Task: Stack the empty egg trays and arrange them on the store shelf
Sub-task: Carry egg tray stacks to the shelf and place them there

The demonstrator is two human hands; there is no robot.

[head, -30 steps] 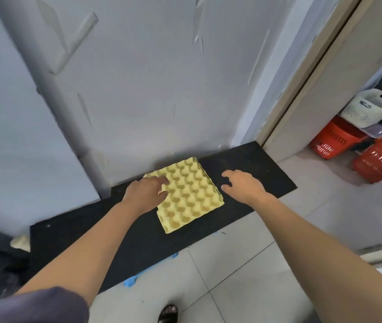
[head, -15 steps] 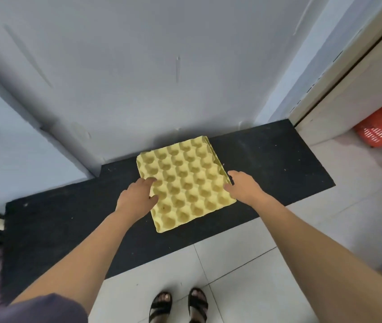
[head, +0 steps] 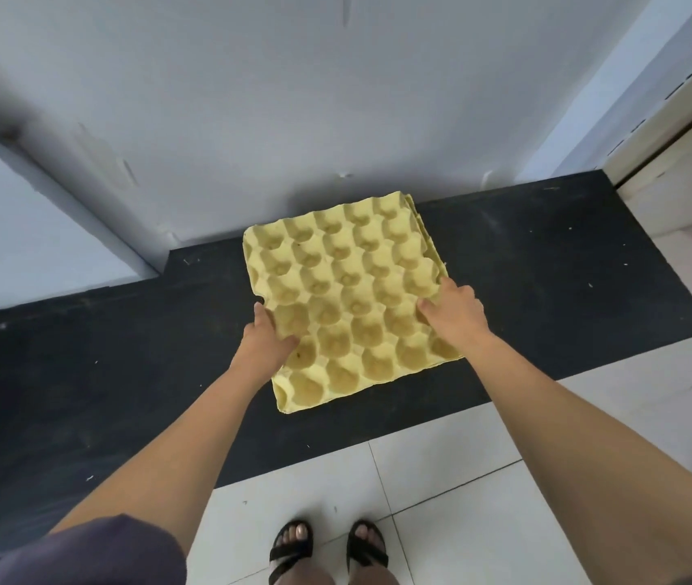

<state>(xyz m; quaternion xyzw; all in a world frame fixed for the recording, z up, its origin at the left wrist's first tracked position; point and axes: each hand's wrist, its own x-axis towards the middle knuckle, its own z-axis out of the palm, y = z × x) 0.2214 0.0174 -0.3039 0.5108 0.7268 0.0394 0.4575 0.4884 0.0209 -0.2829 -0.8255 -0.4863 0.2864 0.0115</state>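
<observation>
Yellow moulded-pulp egg-tray stack [head: 348,297] lies between both hands on black matting [head: 125,373]: left hand [head: 266,339] grips its left edge, right hand [head: 454,318] its right edge.

dark purple sleeve [head: 95,551], black strapped sandals [head: 327,546]

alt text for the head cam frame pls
A person's left hand and right hand grip opposite edges of a stack of empty yellow egg trays, seen from above. Under it lies a black mat along a grey wall.
</observation>
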